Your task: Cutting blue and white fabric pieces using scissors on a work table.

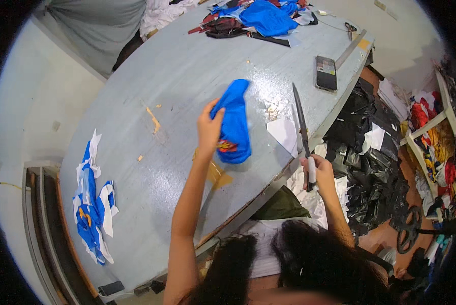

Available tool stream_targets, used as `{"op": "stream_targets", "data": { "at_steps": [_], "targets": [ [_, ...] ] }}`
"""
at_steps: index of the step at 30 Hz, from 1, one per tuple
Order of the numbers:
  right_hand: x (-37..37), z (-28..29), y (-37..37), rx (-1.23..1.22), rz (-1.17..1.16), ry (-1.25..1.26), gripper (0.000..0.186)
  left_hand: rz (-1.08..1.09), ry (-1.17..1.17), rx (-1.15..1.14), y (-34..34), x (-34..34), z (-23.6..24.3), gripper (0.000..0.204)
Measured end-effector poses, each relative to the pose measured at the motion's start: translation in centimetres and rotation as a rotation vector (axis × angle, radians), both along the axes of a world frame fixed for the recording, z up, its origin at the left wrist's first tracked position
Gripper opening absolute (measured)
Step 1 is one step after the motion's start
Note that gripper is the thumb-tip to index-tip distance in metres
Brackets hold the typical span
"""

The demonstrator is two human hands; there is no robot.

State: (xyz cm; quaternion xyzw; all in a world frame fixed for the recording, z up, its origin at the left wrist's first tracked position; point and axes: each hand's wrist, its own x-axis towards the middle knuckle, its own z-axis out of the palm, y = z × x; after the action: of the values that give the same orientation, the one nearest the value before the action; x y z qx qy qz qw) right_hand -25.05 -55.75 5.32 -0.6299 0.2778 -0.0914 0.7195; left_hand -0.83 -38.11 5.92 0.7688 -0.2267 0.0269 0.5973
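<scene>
My left hand [209, 127] is closed on a folded piece of blue cloth [236, 119], its thumb pressed over the left edge. The cloth has a small red and yellow print near its lower end and is held over the grey table [179, 76]. To the right, at the table's near edge, my right hand [323, 174] grips a long knife [300, 114]. Its dark, narrow blade points away from me, and the handle looks partly wrapped in white. A white paper-like piece [283, 135] lies on the table just left of the blade.
Blue and dark red garments [268, 18] are heaped at the far end. A phone [326, 73] and scissors [350, 29] lie far right. Blue and white scraps [88, 203] sit at the left edge. Black plastic bags [370, 173] cover the floor on the right, by a shelf of cloth [431, 127].
</scene>
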Motion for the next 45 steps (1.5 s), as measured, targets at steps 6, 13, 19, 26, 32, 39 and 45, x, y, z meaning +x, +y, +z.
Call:
{"op": "stream_targets", "data": {
  "at_steps": [6, 13, 19, 26, 32, 39, 45],
  "targets": [
    [3.9, -1.3, -1.3, -0.552, 0.060, 0.106, 0.041, -0.158, 0.493, -0.225, 2.6, -1.8, 3.8, 0.041],
    [4.1, -0.1, -0.4, -0.020, 0.099, -0.074, 0.028, -0.150, 0.300, 0.071, 1.0, -1.6, 1.1, 0.037],
    [2.2, 1.0, -0.9, -0.083, -0.110, -0.113, 0.021, -0.506, -0.084, 0.840, -6.7, -6.7, -2.8, 0.042],
    [1.6, 0.5, -3.3, -0.509, -0.186, 0.007, 0.034, -1.127, 0.026, 0.633, -8.1, -10.7, -1.2, 0.034],
    [4.0, -0.6, -2.4, -0.697, -0.137, 0.074, 0.033, -0.803, 0.216, 0.231, -1.4, -6.7, 3.0, 0.032],
    [7.8, -0.4, 0.1, -1.026, 0.162, 0.134, 0.035, -0.412, 0.159, 0.211, 1.0, -8.3, 5.5, 0.023],
    [6.4, 1.8, 2.2, -0.287, 0.221, -0.456, 0.048, -0.229, 0.137, 0.059, 0.3, -10.1, 2.6, 0.026]
  ]
}}
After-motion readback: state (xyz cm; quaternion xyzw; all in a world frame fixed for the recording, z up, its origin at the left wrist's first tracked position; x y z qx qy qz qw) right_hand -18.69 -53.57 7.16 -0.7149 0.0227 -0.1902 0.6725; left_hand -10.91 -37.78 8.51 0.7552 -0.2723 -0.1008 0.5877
